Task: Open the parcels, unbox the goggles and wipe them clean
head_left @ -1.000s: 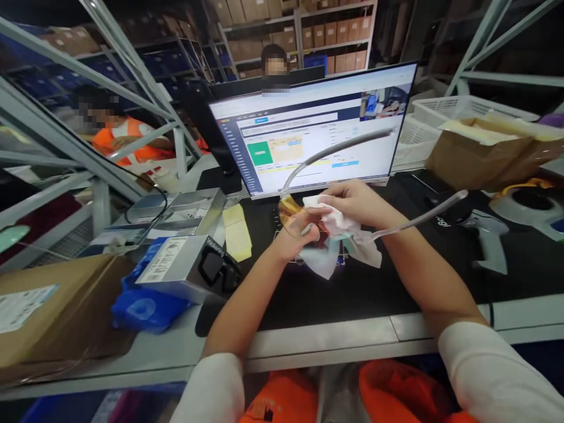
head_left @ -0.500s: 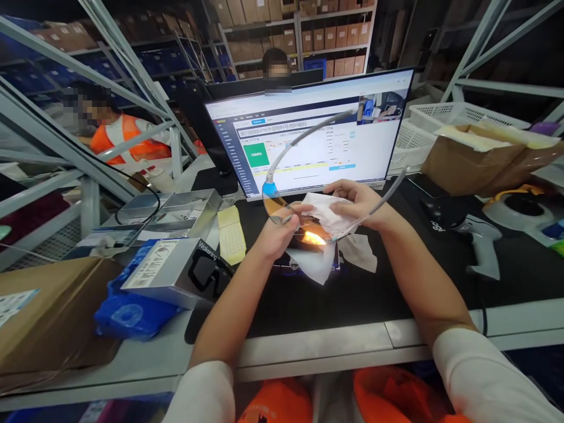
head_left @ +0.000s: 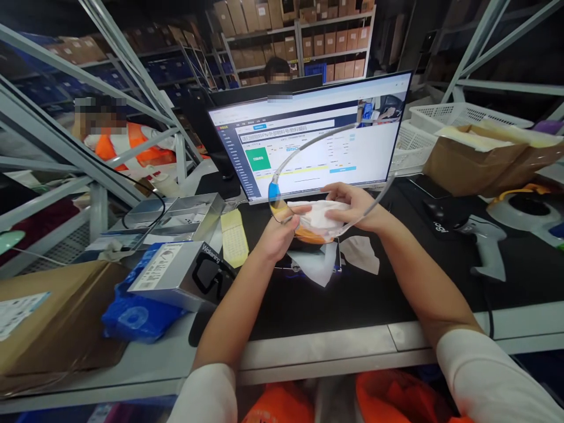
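A pair of glasses [head_left: 282,202] with an orange-tinted lens and clear arms is held above the black desk mat [head_left: 352,288]. My left hand [head_left: 277,235] pinches the lens at its left edge. My right hand [head_left: 356,205] presses a white cloth [head_left: 319,214] against the lens from the right, fingers closed on it. The cloth's loose ends hang down towards the mat. One clear arm of the glasses arcs up in front of the monitor [head_left: 308,141].
A silver glasses box [head_left: 171,273] lies on a blue bag [head_left: 132,314] at the left, beside a cardboard box [head_left: 53,317]. A handheld scanner [head_left: 484,241] rests at the right. White baskets [head_left: 440,117] and a brown carton [head_left: 484,155] stand behind. Two people sit beyond the shelving.
The glasses have been turned in my hands, their arms swinging from right-pointing to upward. The cloth has shifted across the lens under my right hand.
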Tool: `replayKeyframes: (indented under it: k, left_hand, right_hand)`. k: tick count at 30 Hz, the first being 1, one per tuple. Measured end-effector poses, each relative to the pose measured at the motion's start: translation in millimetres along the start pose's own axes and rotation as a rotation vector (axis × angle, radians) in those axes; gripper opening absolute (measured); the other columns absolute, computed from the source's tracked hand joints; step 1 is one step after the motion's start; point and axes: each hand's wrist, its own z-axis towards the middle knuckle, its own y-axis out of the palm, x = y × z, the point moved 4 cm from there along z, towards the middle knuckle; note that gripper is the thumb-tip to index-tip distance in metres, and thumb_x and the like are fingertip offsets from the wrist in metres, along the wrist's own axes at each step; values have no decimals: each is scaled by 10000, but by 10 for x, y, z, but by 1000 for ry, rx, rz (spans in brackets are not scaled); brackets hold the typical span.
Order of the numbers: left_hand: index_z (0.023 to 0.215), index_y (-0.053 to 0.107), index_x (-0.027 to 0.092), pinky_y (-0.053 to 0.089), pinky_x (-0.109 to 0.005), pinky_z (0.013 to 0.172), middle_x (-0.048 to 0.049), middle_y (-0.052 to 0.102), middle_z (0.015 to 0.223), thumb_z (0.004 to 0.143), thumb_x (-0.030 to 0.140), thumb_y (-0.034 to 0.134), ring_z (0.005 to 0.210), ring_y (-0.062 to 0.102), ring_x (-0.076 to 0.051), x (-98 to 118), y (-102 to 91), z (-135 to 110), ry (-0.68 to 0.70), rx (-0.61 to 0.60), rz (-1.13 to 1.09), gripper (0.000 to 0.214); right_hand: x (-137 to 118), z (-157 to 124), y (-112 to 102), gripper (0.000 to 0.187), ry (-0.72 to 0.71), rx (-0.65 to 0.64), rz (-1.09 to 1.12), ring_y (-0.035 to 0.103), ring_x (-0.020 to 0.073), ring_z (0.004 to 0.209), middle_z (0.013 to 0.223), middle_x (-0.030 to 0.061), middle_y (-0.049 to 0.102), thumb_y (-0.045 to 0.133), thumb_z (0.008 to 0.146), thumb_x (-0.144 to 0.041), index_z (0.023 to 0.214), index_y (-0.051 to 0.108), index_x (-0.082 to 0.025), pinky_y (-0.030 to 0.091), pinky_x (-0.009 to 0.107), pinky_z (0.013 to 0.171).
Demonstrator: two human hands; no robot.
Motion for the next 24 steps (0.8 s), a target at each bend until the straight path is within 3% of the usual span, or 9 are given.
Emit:
replayKeyframes:
  k: [3, 8, 10, 12, 14, 17, 19, 21, 24]
  left_hand:
    - [1017, 809, 202, 570, -370, 858, -83, 775, 983, 708, 570, 879, 897, 728, -235, 66, -88, -1, -4, -13, 5, 487]
    - [1053, 810, 182, 545, -432, 976, -115, 785, 977, 680, 574, 894, 942, 740, -274, 119, -149, -3, 18, -83, 69, 548]
    - [1083, 805, 189, 525, -459, 1032, -128, 784, 1045, 682, 578, 891, 1045, 728, -305, 111, -135, 0, 43, -77, 68, 565]
    - [1120, 797, 211, 488, -478, 1103, -132, 765, 1172, 705, 575, 877, 1209, 674, -330, 105, -103, 0, 80, -68, 48, 557]
    - [1142, 792, 226, 439, -478, 1166, -127, 728, 1286, 734, 563, 863, 1327, 603, -334, 106, -68, -3, 119, -80, 45, 534]
    - [1176, 784, 237, 410, -472, 1193, -115, 706, 1336, 766, 550, 845, 1357, 581, -331, 101, -54, -10, 138, -111, 70, 519]
    - [1201, 775, 235, 435, -480, 1166, -116, 728, 1290, 766, 561, 841, 1309, 615, -338, 91, -78, -12, 132, -121, 114, 548]
    - [1217, 770, 227, 465, -485, 1131, -121, 747, 1237, 758, 570, 845, 1262, 644, -349, 73, -101, -14, 94, -144, 193, 578]
    - [1163, 793, 234, 453, -474, 1145, -119, 660, 1405, 754, 552, 854, 1378, 552, -376, 99, -108, -19, 108, -151, 296, 522]
  right_hand:
    - [75, 13, -125, 207, 94, -45, 12, 557, 155, 675, 747, 14, 643, 781, 712, -348, 790, 708, -171, 429, 281, 627]
    - [72, 20, -174, 323, 129, 251, 337, 576, 171, 688, 643, -1, 568, 755, 735, -461, 641, 575, -209, 478, 297, 679]
    - [12, 1, -68, 380, 113, 280, 516, 639, 199, 775, 758, 15, 647, 765, 727, -566, 745, 605, -222, 524, 325, 737]
    - [-79, -27, 80, 560, 111, 153, 645, 690, 250, 963, 1002, 54, 726, 777, 679, -700, 971, 665, -235, 556, 382, 856]
    - [-165, -72, 197, 840, 125, -19, 691, 672, 301, 1145, 1227, 98, 713, 806, 581, -787, 1199, 652, -238, 538, 436, 983]
    - [-207, -116, 233, 1061, 103, -122, 674, 628, 329, 1264, 1377, 126, 661, 856, 504, -785, 1369, 594, -229, 486, 452, 1089]
    - [-151, -100, 225, 998, 103, -127, 638, 647, 315, 1239, 1360, 119, 677, 898, 536, -702, 1363, 613, -222, 488, 436, 1090]
    - [-36, -49, 197, 774, 138, -53, 591, 684, 298, 1159, 1259, 114, 726, 892, 620, -629, 1230, 691, -197, 511, 426, 1056]
    - [127, 30, 55, 547, 110, 259, 480, 689, 295, 1120, 1141, 110, 754, 786, 753, -646, 1019, 727, -172, 520, 436, 1039]
